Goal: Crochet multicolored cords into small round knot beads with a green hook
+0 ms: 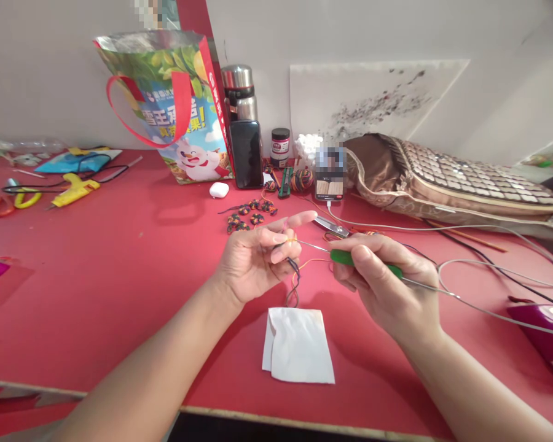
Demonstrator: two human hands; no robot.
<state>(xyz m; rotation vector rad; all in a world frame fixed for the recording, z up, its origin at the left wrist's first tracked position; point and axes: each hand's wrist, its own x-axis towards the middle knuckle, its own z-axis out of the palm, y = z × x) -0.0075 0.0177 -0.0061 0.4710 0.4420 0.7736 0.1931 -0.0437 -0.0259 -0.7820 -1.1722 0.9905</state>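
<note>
My left hand point(258, 261) pinches a small piece of multicolored yarn work between thumb and fingers, with the index finger stretched out. Dark and orange yarn tails point(295, 282) hang below it toward the table. In my right hand point(391, 288) is a crochet hook with a green handle point(342, 256), its thin metal shaft pointing left. The shaft's tip meets the yarn at my left fingertips, where the loop is too small to make out. Just beyond the hands lie several small crocheted multicolored balls point(257, 218) and a pair of metal snips point(332, 226).
A folded white tissue point(301, 347) lies in front on the red table point(142, 294). Behind stand a printed bag point(198, 147), a black phone point(247, 153), a propped phone point(329, 187) and a yarn ball point(302, 180). A cable point(479, 227) crosses the right side; a yellow glue gun point(76, 187) lies left.
</note>
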